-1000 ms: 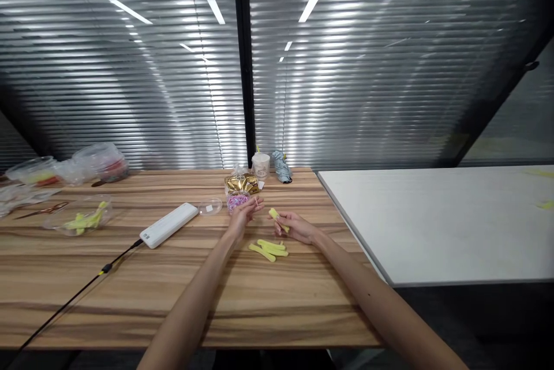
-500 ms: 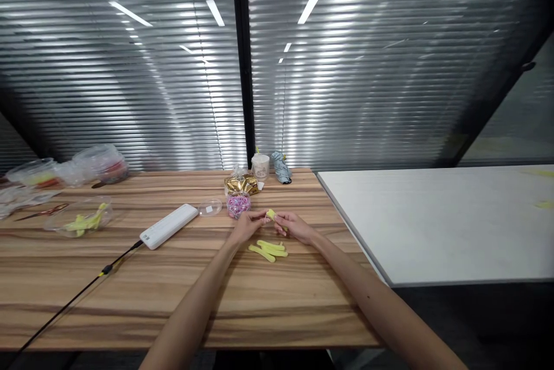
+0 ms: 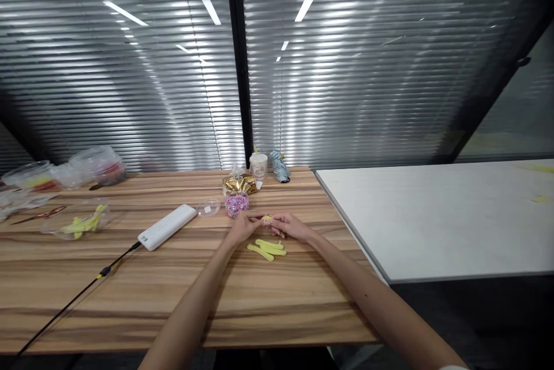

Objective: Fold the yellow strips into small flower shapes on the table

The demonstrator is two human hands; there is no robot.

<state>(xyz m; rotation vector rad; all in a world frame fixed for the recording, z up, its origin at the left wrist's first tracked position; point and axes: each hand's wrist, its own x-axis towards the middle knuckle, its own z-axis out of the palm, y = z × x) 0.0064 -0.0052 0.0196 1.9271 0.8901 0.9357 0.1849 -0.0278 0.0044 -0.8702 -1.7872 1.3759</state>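
Close together above the wooden table, both my hands pinch at one small yellow, fuzzy-looking strip [image 3: 267,217]. My left hand [image 3: 244,228] is closed on a thin pinkish rubber band [image 3: 267,223], which appears to lie across the strip. My right hand [image 3: 291,226] is closed on the strip from the other side, its fingers hiding most of it. Several more yellow strips [image 3: 269,249] lie in a loose pile just below my hands. Behind my left hand stands a clear tub [image 3: 236,204] full of pink and purple bands.
A clear lid [image 3: 208,208] and a white power bank [image 3: 168,227] with a black cable [image 3: 105,271] lie left. Farther left are a clear tray [image 3: 93,225] of yellow pieces and scissors [image 3: 41,215]. A gold packet [image 3: 240,184], paper cup [image 3: 258,167] and blue-grey wrapper [image 3: 280,167] stand behind.
My hands have drawn closer together. The yellow strip shows less between the fingers, and the pinkish band now appears across it. The whole view has shifted slightly.
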